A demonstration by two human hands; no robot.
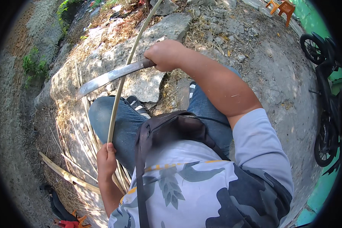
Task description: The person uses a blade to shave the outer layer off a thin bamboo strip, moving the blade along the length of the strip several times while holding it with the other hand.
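My left hand (106, 159) is closed round the lower end of a long pale bamboo strip (115, 108), thumb on top, beside my left knee. The strip slants up and away past the upper edge of the view. In my right hand (165, 55) is the dark handle of a machete (104, 78), held out in front of my knees. Its slightly curved blade points left and crosses the strip about midway. Whether the edge bites into the strip, I cannot tell.
Several split strips (88, 142) lie on the ground at my left, beside a thicker bamboo piece (70, 178). Broken stone slabs (150, 89) and rubble lie ahead. A motorcycle (325, 114) and orange chairs (286, 9) stand right. Another person's leg (57, 207) shows lower left.
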